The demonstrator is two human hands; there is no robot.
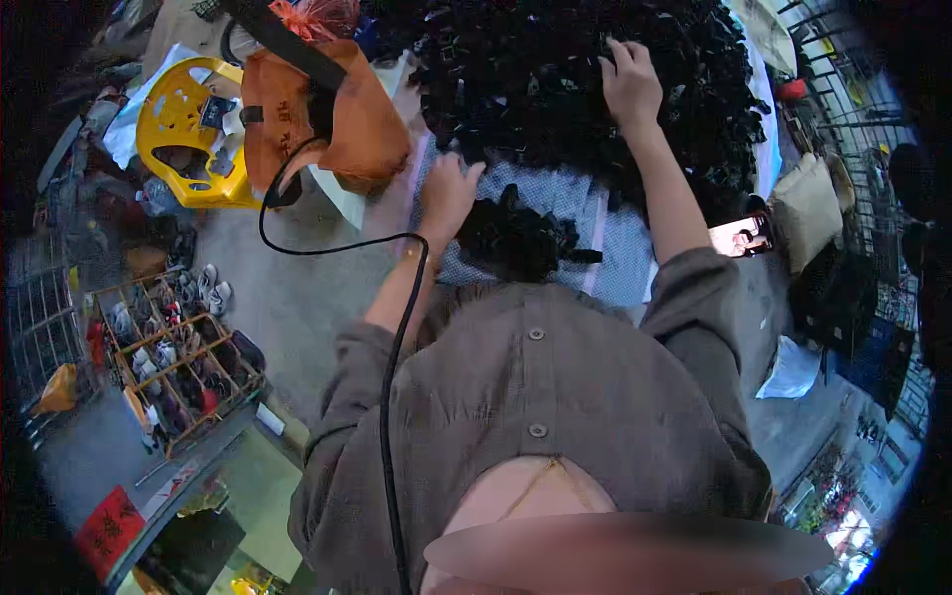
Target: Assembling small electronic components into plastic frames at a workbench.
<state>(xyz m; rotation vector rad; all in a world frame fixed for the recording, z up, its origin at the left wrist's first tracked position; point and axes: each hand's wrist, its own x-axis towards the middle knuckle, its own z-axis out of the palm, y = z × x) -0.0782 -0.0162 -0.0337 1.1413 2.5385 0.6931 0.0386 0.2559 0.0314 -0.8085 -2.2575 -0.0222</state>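
Observation:
A wide pile of small black pieces (526, 99) covers most of the table, and I cannot make out their exact kind. My right hand (633, 84) reaches onto the far right part of this pile with its fingers apart; nothing shows in its grasp. Closer to me, my left hand (451, 188) hovers at the table's left edge, thumb apart from the fingers, and no object shows in it. A smaller heap of the black pieces (511, 238) lies in front of my chest, on a pale blue patterned cloth (625, 248). It sits between my two forearms.
An orange bag (372, 129) stands left of the table beside a yellow plastic chair (159, 129). A black cable (397, 347) runs down across my left arm. A lit phone (739, 238) lies by my right elbow. A shoe rack (178, 347) is at the left.

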